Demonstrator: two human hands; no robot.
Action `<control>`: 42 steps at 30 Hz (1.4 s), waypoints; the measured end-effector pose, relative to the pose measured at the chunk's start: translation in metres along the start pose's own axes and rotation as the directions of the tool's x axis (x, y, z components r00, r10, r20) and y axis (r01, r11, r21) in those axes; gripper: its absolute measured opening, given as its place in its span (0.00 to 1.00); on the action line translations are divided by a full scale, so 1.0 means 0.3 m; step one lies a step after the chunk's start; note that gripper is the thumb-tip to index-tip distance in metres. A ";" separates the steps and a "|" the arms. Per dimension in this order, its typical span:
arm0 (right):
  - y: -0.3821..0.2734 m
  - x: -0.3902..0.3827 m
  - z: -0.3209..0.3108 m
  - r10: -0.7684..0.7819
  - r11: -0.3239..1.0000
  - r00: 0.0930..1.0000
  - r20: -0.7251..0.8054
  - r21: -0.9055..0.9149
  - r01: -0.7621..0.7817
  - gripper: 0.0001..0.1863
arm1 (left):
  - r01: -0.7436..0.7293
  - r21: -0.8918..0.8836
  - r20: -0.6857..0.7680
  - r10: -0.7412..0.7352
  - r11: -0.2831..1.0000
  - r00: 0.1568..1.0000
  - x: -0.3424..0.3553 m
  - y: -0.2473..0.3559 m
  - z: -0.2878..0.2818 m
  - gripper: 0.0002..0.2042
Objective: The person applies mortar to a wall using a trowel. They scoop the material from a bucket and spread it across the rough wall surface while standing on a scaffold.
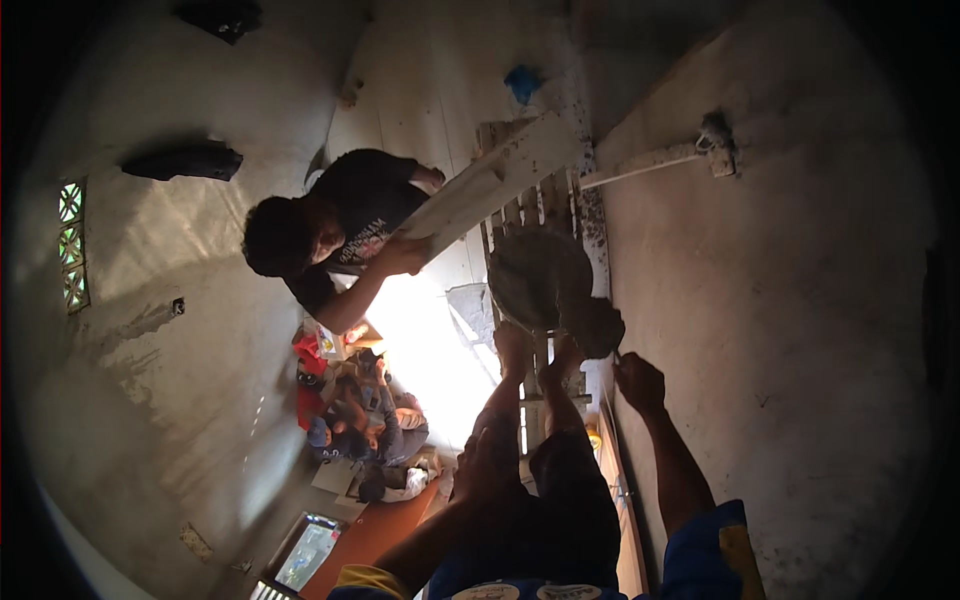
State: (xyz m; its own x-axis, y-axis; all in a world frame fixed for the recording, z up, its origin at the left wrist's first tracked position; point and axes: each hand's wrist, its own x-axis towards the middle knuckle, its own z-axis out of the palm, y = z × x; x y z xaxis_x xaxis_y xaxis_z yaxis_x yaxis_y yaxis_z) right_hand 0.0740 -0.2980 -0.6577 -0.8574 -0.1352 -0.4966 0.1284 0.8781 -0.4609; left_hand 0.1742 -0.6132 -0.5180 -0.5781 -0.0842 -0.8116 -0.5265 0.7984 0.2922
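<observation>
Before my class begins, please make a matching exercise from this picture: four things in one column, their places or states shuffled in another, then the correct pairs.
Things
1. Right hand
2. Dark round basin
3. Long pale board
4. Left hand

Places or states
A. On the wooden slats
B. At the wearer's left leg
C. Gripping a tool
D. Held by the co-worker

Pairs: 1-C, 2-A, 3-D, 4-B

Before me, a short-handled tool [617, 356] bears rough, dark mortar [595, 325] at a round, dark basin's [497, 298] near-right rim.
</observation>
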 end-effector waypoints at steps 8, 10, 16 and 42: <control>-0.091 -0.301 -0.189 0.101 0.987 0.987 0.122 -0.135 -0.084 0.14 | -0.104 -0.054 0.076 0.108 0.993 0.991 -0.026 0.012 -0.064 0.36; -0.067 -0.373 -0.160 0.073 0.993 0.989 0.128 -0.106 -0.060 0.15 | -0.103 -0.196 0.153 0.134 0.975 0.979 -0.025 -0.052 -0.066 0.36; -0.529 -0.474 -0.838 -0.060 0.994 0.973 0.223 -0.076 0.079 0.16 | -0.439 -0.108 -0.094 0.430 0.892 0.898 0.101 -0.445 0.032 0.17; -0.148 -0.792 -1.987 0.422 0.907 0.723 -0.547 0.251 -0.339 0.15 | -0.297 -0.157 -0.071 0.289 0.942 0.955 -0.059 -0.228 -0.279 0.24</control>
State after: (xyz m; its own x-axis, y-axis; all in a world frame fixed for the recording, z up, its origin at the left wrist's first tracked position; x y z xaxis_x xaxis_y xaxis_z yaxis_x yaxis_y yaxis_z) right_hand -0.0252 -0.0314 -0.0808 -0.8384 0.5238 -0.1506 0.5320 0.7267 -0.4345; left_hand 0.1681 -0.7162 -0.4813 -0.7482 0.1078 -0.6546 -0.4225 0.6834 0.5954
